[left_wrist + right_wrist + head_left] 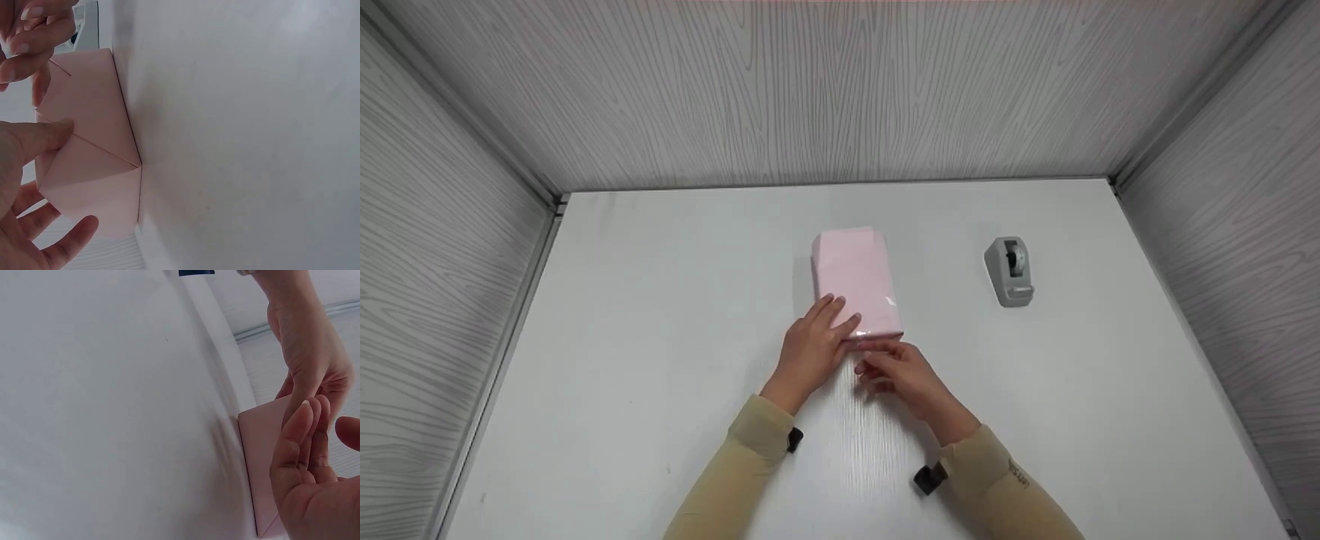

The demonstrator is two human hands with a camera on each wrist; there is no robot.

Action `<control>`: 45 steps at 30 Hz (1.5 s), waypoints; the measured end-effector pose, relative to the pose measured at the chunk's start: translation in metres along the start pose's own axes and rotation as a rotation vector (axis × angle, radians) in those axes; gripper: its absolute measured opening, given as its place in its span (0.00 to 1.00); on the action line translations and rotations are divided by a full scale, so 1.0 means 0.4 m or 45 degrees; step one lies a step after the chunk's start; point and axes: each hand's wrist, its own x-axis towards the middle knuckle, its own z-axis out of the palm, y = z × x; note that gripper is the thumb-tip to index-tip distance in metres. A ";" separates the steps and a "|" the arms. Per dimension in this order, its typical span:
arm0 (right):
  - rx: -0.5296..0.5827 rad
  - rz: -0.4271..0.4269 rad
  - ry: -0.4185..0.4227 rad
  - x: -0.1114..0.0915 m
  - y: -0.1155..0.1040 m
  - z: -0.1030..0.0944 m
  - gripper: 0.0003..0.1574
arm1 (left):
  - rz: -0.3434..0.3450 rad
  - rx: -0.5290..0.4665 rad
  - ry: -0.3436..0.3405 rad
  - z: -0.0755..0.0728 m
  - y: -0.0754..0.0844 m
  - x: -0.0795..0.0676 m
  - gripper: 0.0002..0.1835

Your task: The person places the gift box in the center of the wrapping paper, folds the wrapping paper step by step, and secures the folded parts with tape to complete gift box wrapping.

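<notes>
A pink paper-wrapped box [856,277] lies on the white table, its near end covered by folded triangular flaps [93,152]. My left hand [810,349] rests over the box's near left corner. In the left wrist view its thumb [50,138] presses a flap on the end face, and other fingers [73,242] spread beside the box. My right hand [904,375] is at the near end, fingers bent loosely with nothing seen between them. Whether a fingertip touches the paper there, I cannot tell.
A grey tape dispenser [1011,271] with a roll in it stands to the right of the box. Wood-grain panels [840,90] enclose the white table [660,300] at the back and both sides.
</notes>
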 end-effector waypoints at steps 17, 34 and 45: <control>-0.050 0.000 0.080 0.002 -0.004 0.010 0.16 | 0.074 -0.057 0.116 0.008 -0.005 0.003 0.15; -0.223 -0.058 0.373 0.044 0.012 0.036 0.14 | 0.066 -0.083 0.109 0.005 -0.004 0.000 0.16; -0.275 -0.039 0.466 0.048 0.009 0.046 0.13 | 0.060 -0.063 0.097 0.006 -0.005 -0.001 0.15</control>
